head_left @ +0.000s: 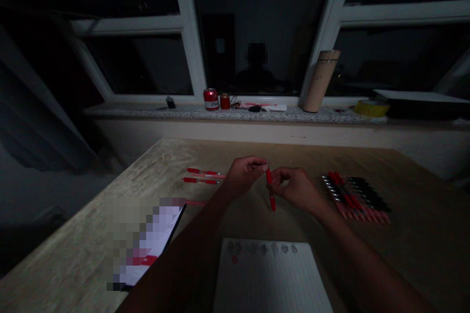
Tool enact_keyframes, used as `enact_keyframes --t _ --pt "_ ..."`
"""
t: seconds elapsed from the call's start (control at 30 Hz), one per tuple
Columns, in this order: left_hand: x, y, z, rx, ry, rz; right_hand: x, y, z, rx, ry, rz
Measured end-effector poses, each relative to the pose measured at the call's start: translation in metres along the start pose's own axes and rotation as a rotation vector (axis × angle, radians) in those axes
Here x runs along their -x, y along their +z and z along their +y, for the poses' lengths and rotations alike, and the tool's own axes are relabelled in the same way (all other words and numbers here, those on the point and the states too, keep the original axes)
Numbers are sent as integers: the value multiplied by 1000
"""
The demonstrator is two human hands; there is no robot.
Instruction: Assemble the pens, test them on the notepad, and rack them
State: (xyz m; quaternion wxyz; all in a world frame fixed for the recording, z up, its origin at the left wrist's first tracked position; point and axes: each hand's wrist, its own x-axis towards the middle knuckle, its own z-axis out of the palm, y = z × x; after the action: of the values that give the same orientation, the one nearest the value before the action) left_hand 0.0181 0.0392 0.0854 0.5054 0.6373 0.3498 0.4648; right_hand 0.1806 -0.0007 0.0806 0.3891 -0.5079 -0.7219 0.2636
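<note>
A red pen (270,190) is held nearly upright above the table, between my two hands. My left hand (244,172) pinches its upper end between thumb and fingers. My right hand (293,186) closes on its middle from the other side. Below the hands lies a sheet of lined paper (270,279) with a row of small dark scribbles and one red scribble along its top. Left of my left hand, red pens (201,181) lie side by side on the table.
Several pens (356,198), red and black, lie in a row at the right. A tablet-like screen (157,239), partly blurred, is at the left. On the windowsill (191,113) stand a red can (211,99), a smaller red can (225,101), a tan bottle (321,80) and yellow tape (370,108).
</note>
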Motion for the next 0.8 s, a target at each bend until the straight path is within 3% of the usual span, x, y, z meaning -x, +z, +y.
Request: enact_keyframes --t 0.27,0.57,0.8 --pt "-1 -5 -4 70 -18 -109 0 -2 -3 -166 23 -92" --pt "0 -9 -1 125 3 -164 -2 3 8 -651 79 -117" --pt "-1 -8 -4 261 -34 -151 -1 1 2 -664 111 -96"
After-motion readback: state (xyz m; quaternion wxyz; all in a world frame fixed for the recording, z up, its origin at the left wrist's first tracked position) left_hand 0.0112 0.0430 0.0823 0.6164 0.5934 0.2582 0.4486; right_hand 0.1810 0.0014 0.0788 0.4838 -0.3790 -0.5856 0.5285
